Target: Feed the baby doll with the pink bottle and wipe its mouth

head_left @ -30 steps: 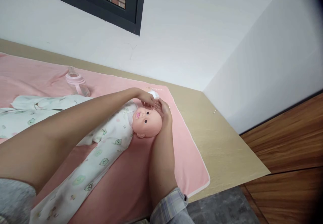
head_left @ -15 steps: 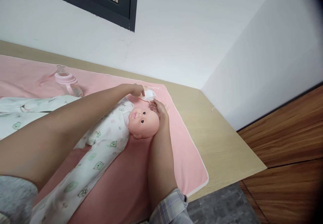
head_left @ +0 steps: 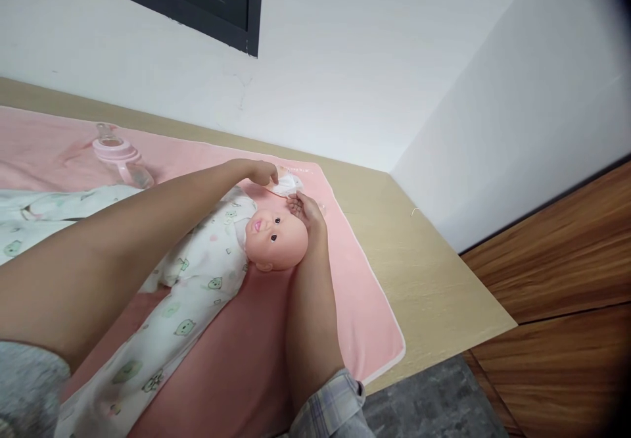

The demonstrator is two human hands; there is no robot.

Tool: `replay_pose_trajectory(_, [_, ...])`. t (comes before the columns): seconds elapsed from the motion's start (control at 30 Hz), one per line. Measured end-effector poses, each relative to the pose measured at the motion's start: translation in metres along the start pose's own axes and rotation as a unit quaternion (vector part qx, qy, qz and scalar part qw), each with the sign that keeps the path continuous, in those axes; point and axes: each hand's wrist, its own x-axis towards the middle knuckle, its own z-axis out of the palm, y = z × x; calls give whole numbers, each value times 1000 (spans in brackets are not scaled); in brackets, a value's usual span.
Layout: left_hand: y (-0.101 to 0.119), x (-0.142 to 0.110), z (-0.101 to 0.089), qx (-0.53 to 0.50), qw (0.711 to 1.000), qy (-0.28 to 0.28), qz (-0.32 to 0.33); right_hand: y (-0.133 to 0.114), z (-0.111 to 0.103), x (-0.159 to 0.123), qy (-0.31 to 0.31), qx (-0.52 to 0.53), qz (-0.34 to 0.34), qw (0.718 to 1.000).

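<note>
A bald baby doll (head_left: 277, 241) lies face up in a white sleepsuit (head_left: 172, 319) printed with green animals. Beyond its head is a small white packet-like piece (head_left: 286, 185) with an orange edge; its exact kind is unclear. My left hand (head_left: 263, 172) reaches across the doll's body, with its fingers closed at the near left side of the white piece. My right hand (head_left: 309, 210) is curled at the piece's right edge, thumb and forefinger against it. My right forearm passes close beside the crown of the doll's head.
A pink blanket (head_left: 365, 319) covers much of the wooden table (head_left: 419, 280). A baby bottle (head_left: 121, 155) with a pink collar and handle lies at the back left. White walls and a dark window frame (head_left: 241, 10) rise behind, and wood panels stand at the right.
The whole view has shifted slightly, so things sit a little further left. Both hands stay at the white piece, with only slight finger movement.
</note>
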Motion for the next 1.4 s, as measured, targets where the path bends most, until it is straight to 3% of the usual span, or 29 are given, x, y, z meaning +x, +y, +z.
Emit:
replay_pose_trajectory(0.07, [3,-5,-3,-1,1000,-3,13,-1,0,-1,-4,17,14,1000])
replay_pose_trajectory(0.13, [7,-11,-7,0,1000,0,24,-4,-1,-1,4,22,-13,1000])
replay_pose_trajectory(0.3, [16,-34,-13,9,998,20,63,-20,-5,-5,47,-23,-209,976])
replay_pose_trajectory(0.4, [20,-51,-16,11,997,30,73,-34,-7,-17,39,-132,-265,954])
replay_pose_trajectory(0.57, [27,-80,-23,6,993,57,105,-59,4,-42,-54,-256,-233,937])
replay_pose_trajectory(0.77, [37,-117,-28,17,987,94,129,-77,23,-53,-35,-357,-248,900])
replay_pose_trajectory(0.87, [37,-134,-24,-50,980,156,112,-82,33,-57,-44,-376,-278,883])
replay_pose_trajectory(0.97, [37,-144,-16,-164,951,248,88,-89,50,-70,-72,-386,-289,873])
replay_pose_trajectory(1.13, [44,-157,-9,-357,874,305,125,-98,83,-98,-145,-362,-286,875])
replay_pose_trajectory(1.2, [47,-163,-9,-391,859,313,108,-100,90,-105,-180,-340,-280,879])
replay_pose_trajectory(1.3, [46,-173,-9,-395,861,317,49,-102,89,-107,-204,-300,-277,889])
replay_pose_trajectory(1.4, [40,-181,-6,-367,887,278,37,-101,74,-97,-158,-267,-272,911])
